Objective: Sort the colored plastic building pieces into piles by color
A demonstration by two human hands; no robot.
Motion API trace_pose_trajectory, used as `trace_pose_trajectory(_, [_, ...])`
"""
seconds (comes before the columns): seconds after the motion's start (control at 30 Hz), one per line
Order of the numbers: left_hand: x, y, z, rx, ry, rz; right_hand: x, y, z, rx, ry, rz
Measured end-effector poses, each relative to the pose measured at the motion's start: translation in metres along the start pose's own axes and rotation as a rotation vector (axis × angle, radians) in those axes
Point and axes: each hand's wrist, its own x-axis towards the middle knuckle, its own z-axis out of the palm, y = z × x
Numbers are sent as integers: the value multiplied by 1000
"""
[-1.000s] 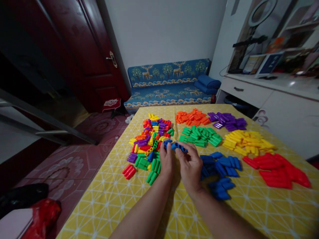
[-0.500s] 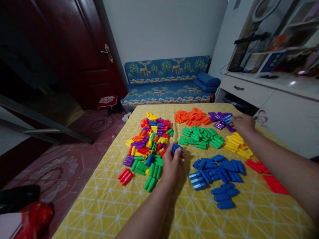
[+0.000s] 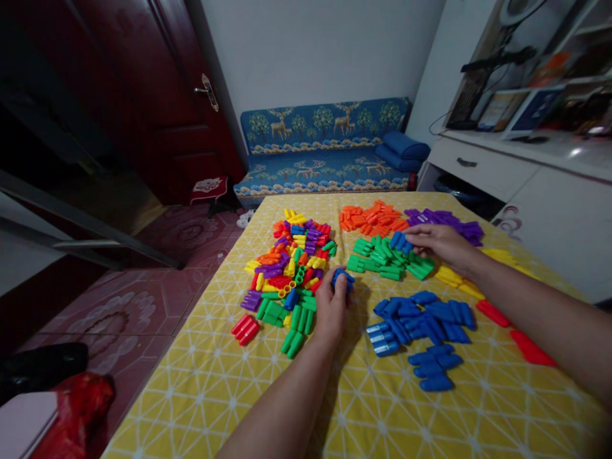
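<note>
My left hand (image 3: 333, 303) is closed around a blue plastic building piece (image 3: 342, 278), just right of a mixed heap of coloured pieces (image 3: 287, 274). Pinched in the fingers of my right hand (image 3: 437, 242) is another blue building piece (image 3: 400, 242), made of joined tubes. It hangs above the green pile (image 3: 382, 258). Nearer me lies a pile of blue pieces (image 3: 421, 319), with a smaller blue group (image 3: 434, 368) in front. Behind the green pile are orange pieces (image 3: 373, 218) and purple pieces (image 3: 454, 223). My right forearm partly covers yellow pieces (image 3: 449, 276) and red pieces (image 3: 530, 347).
A yellow patterned cloth (image 3: 191, 395) covers the table. Beyond it stands a blue patterned sofa (image 3: 325, 153). A white cabinet (image 3: 540, 197) is at the right, a dark red door (image 3: 176, 95) at the left. A small red stool (image 3: 209, 189) is near the door.
My right hand has moved left with its blue piece, from over the purple pile to over the green pile. My left hand stays nearly in place, still holding its blue piece.
</note>
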Motion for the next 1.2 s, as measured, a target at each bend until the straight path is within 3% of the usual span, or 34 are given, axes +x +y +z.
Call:
trace_pose_trajectory(0.1, [-1, 0, 0, -4, -2, 3, -41, -16, -5, -75, -460, 204])
trace_pose_trajectory(0.13, [-1, -1, -1, 5, -5, 3, -54, -19, -6, -81, -529, 239])
trace_pose_trajectory(0.27, [-2, -4, -3, 44, -30, 23, -91, -20, -3, -42, -441, 268])
trace_pose_trajectory(0.43, [-1, -8, -5, -12, -48, 51, -105, -14, 5, -63, -461, 265])
trace_pose_trajectory(0.6, [-2, -8, -3, -189, -46, 28, -106, -17, 15, -232, -554, 13])
trace_pose_trajectory(0.7, [-2, -8, -1, -215, -52, 16, -105, -25, 26, -335, -481, -162])
trace_pose_trajectory(0.8, [-2, -5, 0, -181, -48, 19, -107, -36, 44, -306, -428, -180])
trace_pose_trajectory(0.97, [-3, 4, 0, -140, -96, 93, -116, -49, 71, -305, -478, -306])
trace_pose_trajectory(1.1, [-3, 6, 1, -120, -97, 73, -117, -48, 75, -431, -478, -419])
trace_pose_trajectory(1.2, [-3, 1, 2, -109, -105, 40, -108, -47, 67, -488, -433, -394])
